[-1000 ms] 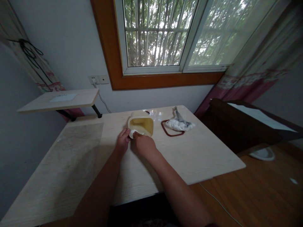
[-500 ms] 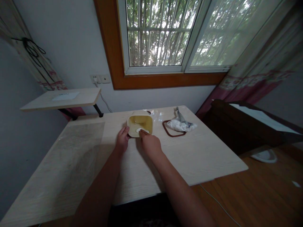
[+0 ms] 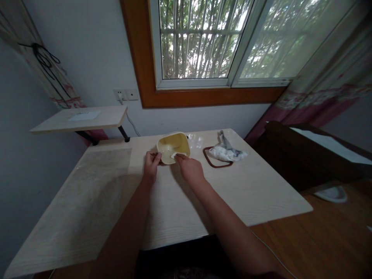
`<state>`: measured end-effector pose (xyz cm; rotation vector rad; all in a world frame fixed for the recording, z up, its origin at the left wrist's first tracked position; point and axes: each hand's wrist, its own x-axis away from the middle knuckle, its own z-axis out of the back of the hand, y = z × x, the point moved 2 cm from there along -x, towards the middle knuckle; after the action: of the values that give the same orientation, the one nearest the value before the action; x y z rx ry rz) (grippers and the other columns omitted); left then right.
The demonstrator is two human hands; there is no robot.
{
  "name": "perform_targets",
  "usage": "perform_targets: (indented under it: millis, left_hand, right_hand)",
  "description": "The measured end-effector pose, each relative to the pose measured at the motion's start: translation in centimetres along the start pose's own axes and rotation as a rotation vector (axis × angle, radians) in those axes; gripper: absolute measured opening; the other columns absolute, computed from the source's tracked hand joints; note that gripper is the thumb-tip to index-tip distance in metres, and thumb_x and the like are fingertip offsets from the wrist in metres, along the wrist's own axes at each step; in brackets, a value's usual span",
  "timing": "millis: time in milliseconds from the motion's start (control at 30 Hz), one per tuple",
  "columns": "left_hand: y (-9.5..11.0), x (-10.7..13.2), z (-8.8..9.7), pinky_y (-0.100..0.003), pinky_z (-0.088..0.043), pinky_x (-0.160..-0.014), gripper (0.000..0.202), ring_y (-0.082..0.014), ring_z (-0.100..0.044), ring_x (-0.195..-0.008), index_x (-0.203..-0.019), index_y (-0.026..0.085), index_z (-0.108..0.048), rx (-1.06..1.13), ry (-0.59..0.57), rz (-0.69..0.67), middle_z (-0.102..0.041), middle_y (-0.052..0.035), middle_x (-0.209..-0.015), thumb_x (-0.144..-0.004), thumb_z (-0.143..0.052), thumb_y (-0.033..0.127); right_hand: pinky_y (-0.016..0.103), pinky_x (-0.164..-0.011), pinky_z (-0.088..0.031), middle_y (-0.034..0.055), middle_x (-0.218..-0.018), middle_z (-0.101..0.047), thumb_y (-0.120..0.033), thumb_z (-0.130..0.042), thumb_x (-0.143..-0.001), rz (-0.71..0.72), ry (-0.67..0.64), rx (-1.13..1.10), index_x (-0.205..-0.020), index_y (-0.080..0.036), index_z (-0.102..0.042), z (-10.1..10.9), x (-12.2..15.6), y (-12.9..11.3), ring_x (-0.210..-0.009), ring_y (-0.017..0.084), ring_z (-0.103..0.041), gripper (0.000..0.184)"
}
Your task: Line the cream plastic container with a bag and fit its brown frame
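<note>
A cream-yellow plastic container point(image 3: 171, 145) lies tilted on the light wooden table point(image 3: 116, 201), its open mouth turned toward me. My left hand point(image 3: 151, 166) grips its left rim, fingers curled. My right hand point(image 3: 188, 167) reaches into the opening, fingers pressed on a small white cloth or tissue point(image 3: 175, 155) against the inner wall. Both forearms stretch out from the near edge.
A brown rubber ring point(image 3: 216, 159) lies right of the container with a crumpled plastic bag point(image 3: 228, 152) on it. A raised side shelf point(image 3: 81, 118) stands at the left. A dark cabinet point(image 3: 305, 151) and curtain are at the right, window behind.
The container has tipped so its mouth faces more toward me. My right hand has moved from the rim to inside it with the white cloth. The view shifted slightly.
</note>
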<state>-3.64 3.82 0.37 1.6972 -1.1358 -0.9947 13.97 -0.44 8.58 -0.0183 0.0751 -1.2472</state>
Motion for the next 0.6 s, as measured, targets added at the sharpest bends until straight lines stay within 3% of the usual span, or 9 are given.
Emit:
perform_targets:
  millis: [167,300,433,600]
  left_hand:
    - [0.7,-0.1,0.5,-0.028,-0.05,-0.08,0.043,-0.0183,-0.062,-0.093,-0.111,0.021,-0.06,-0.134,0.111,-0.194,-0.064,-0.0052,-0.099,-0.079,-0.078,0.043]
    - [1.5,0.1,0.9,-0.03,-0.046,-0.09,0.032,-0.0209,-0.058,-0.104,-0.109,0.021,-0.064,-0.19,0.175,-0.261,-0.063,-0.008,-0.11,-0.087,-0.068,0.045]
    - [2.0,-0.1,1.4,-0.029,-0.046,-0.085,0.025,-0.0189,-0.058,-0.093,-0.096,0.021,-0.063,-0.225,0.237,-0.298,-0.062,-0.005,-0.097,-0.085,-0.07,0.042]
    - [2.0,-0.3,1.0,-0.028,-0.046,-0.077,0.027,-0.0174,-0.058,-0.083,-0.09,0.02,-0.063,-0.282,0.163,-0.287,-0.061,-0.0033,-0.09,-0.074,-0.08,0.034]
  right_hand:
    - [0.036,-0.085,-0.055,0.0123,-0.144,-0.059,-0.017,-0.037,-0.101,0.092,-0.011,0.068,-0.139,-0.025,-0.056,1.0,-0.4,0.5,-0.104,0.026,-0.071,0.043]
    - [0.039,-0.083,-0.055,0.0141,-0.14,-0.061,-0.017,-0.037,-0.101,0.145,-0.039,0.111,-0.132,-0.022,-0.061,1.0,-0.7,0.4,-0.102,0.027,-0.072,0.039]
    - [0.04,-0.085,-0.055,0.0187,-0.132,-0.065,-0.015,-0.037,-0.101,0.153,-0.105,0.147,-0.122,-0.017,-0.067,0.6,-0.9,0.4,-0.102,0.029,-0.072,0.037]
    - [0.04,-0.084,-0.055,0.019,-0.126,-0.068,-0.015,-0.037,-0.101,0.154,-0.065,0.167,-0.115,-0.014,-0.069,1.0,-1.4,1.0,-0.101,0.029,-0.072,0.035]
